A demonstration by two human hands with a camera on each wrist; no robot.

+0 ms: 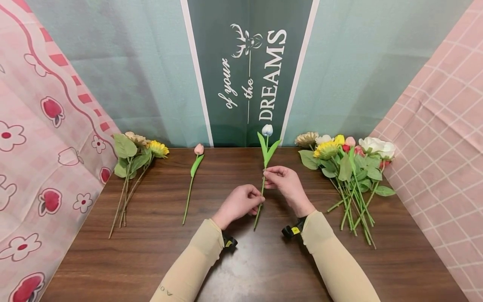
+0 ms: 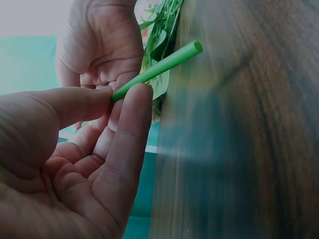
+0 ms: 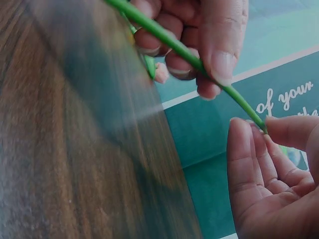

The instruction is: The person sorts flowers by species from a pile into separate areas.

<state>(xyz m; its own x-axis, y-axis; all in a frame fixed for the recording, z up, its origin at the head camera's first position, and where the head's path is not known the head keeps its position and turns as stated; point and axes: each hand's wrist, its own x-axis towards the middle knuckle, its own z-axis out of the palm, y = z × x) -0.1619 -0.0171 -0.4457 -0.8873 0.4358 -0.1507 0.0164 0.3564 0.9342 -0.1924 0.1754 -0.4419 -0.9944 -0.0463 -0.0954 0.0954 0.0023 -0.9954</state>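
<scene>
The white tulip (image 1: 267, 130) has a closed bud, two long green leaves and a thin green stem, and it is held upright over the middle of the table (image 1: 151, 251). The right hand (image 1: 285, 183) pinches the stem just under the leaves, while the left hand (image 1: 241, 204) pinches it lower down, its cut end sticking out below that grip.

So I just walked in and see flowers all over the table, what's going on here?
A person holds a single white tulip by its green stem above the wooden table. The left hand pinches the stem lower down, and the right hand pinches it higher up, just below the leaves. A pink tulip lies alone to the left, a small bunch with a sunflower lies at far left, and a bigger mixed pile of flowers lies at right.
</scene>
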